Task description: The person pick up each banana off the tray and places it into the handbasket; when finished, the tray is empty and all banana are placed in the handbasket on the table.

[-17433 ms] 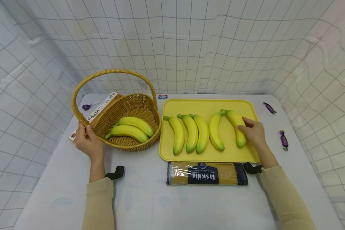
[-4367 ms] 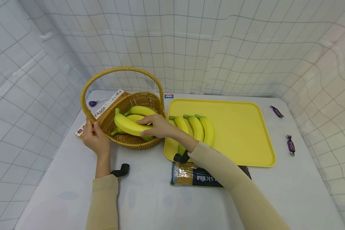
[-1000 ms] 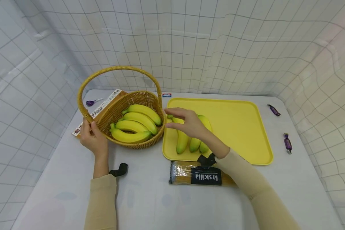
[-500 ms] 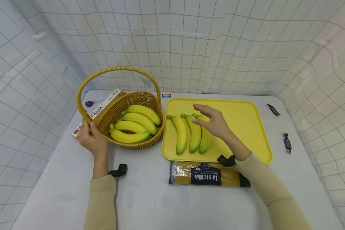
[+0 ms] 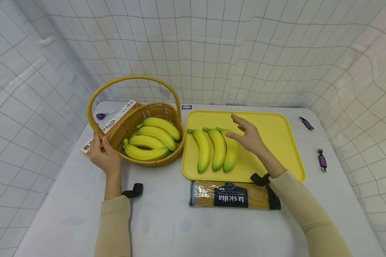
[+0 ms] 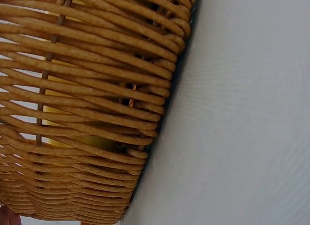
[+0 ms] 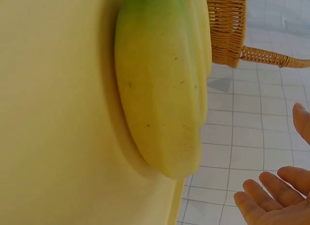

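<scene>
My left grip [image 5: 103, 157] is curled round the base of the wicker basket's [image 5: 167, 161] handle at about 9 o'clock on its rim. Four bananas [image 5: 149, 140] lie stacked inside; the left wrist view shows just weave and bench. My right grip [image 5: 249, 137] hovers over the yellow tray [image 5: 276, 135], fingers spread and relaxed, nothing in it — just off the 3 o'clock side of the three bananas [image 5: 217, 152] lying side by side on the tray's left half. The nearest one [image 5: 230, 153] sits right by my thumb; touching or not, can't tell. Pasta pkt [image 5: 233, 195] lies on the bench [image 5: 186, 232] at the tray's 6 o'clock edge. Purple sweets [image 5: 321, 159] at 3 o'clock, well apart.
</scene>
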Demonstrator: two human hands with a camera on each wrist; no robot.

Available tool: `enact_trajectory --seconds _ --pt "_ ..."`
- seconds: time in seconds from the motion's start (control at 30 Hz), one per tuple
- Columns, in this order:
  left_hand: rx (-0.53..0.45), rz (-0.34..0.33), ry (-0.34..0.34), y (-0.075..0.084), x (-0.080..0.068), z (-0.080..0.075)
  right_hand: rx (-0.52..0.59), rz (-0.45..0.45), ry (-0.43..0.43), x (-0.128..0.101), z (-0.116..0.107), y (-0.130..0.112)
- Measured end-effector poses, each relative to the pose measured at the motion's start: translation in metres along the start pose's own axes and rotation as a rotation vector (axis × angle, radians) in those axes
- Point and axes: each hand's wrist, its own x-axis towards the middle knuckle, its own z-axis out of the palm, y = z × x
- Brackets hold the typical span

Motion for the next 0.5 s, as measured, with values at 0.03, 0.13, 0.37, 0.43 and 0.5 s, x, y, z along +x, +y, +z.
enact_trajectory --seconds 0.03,0.13,0.37,0.43,0.5 --pt "0.001 0.003 -0.004 0.0 0.0 0.0 0.001 0.006 -0.004 0.0 0.0 0.002" --pt "0.002 -0.001 -0.005 0.0 0.0 0.0 -0.002 0.03 -0.022 -0.001 -0.001 0.007" --pt "0.012 -0.008 -0.001 0.0 0.0 0.0 -0.008 0.107 -0.072 -0.001 0.002 0.02" --pt "0.016 -0.007 0.003 0.0 0.0 0.001 -0.006 0.12 -0.084 -0.001 0.003 0.023" --pt "0.016 -0.007 0.006 -0.001 0.0 0.001 -0.006 0.129 -0.098 -0.001 0.004 0.026"
